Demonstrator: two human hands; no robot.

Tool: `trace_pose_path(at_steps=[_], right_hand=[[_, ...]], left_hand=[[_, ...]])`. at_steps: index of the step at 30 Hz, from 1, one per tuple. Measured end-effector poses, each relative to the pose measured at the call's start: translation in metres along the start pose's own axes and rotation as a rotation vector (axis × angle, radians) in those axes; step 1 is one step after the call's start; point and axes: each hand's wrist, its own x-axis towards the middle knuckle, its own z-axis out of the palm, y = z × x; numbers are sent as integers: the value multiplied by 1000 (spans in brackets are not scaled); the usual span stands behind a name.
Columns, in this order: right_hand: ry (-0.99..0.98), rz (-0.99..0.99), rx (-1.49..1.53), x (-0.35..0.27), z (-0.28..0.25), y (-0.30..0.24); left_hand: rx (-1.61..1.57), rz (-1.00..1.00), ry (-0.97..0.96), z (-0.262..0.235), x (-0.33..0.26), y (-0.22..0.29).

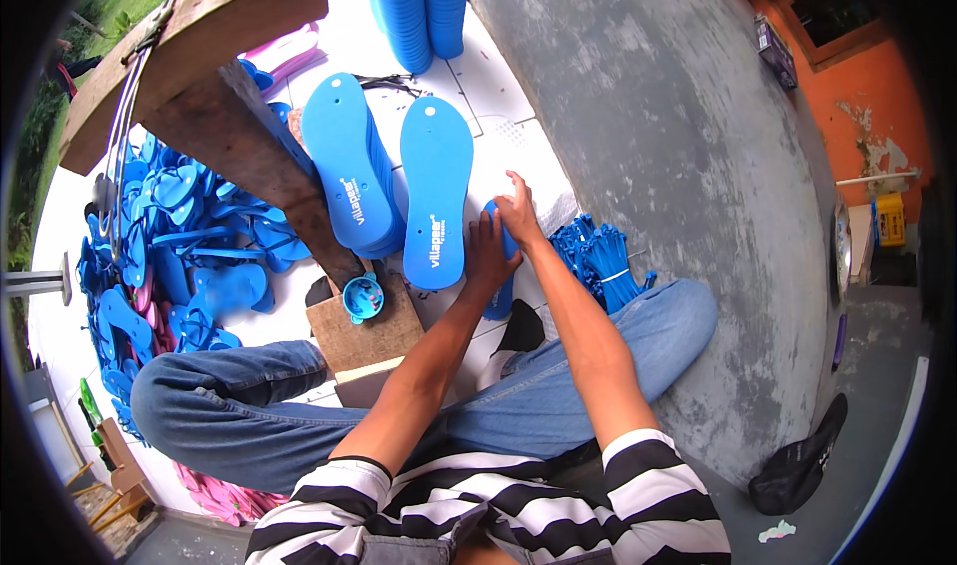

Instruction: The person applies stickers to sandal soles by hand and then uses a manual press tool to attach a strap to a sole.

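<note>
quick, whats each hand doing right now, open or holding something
Left hand: closed on a blue sandal sole, which lies on the floor.
Right hand: fingers bent on the same sole's top end; full grip cannot be told.

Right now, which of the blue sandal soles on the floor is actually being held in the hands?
The small blue sole gripped by both the left hand and right hand; the two longer sole stacks lie untouched left of them.
</note>
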Motion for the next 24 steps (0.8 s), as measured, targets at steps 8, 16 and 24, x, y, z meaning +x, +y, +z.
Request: trace_pose_path(at_steps=[8, 16, 24], right_hand=[[-123, 106, -426, 5, 5, -27], [-162, 509, -886, -28, 20, -25], [-215, 694, -1048, -50, 47, -62]], left_hand=[[123, 26, 65, 5, 12, -6], [-147, 130, 151, 8, -66, -11], [-453, 107, -2, 9, -85, -60]])
